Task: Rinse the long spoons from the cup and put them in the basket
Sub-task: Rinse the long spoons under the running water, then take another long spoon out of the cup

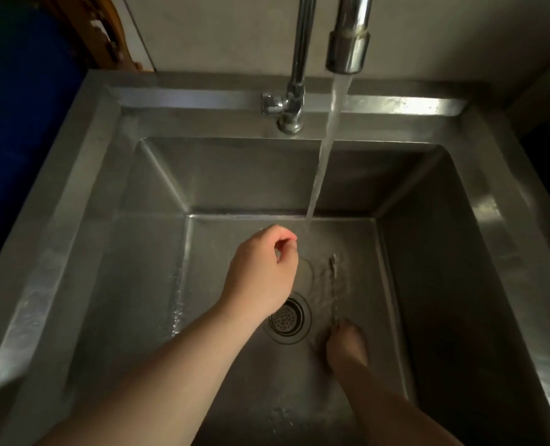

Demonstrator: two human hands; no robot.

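Note:
A long thin metal spoon [333, 284] lies lengthwise over the sink floor, in the splash where the water lands. My right hand [347, 344] is low in the basin, right of the drain, pinching the spoon's near end. The far end points toward the back wall. My left hand [262, 268] hovers above the drain, just left of the stream, its fingers curled in with thumb and fingertips together. I see nothing in it, and it stays apart from the spoon. Neither the cup nor the basket is in view.
The steel sink [112, 220] fills the view, with a round strainer drain [287, 318] in its floor. A chrome tap [347, 43] at the back pours a steady stream [323, 156]. Its handle [272, 104] sits on the back ledge.

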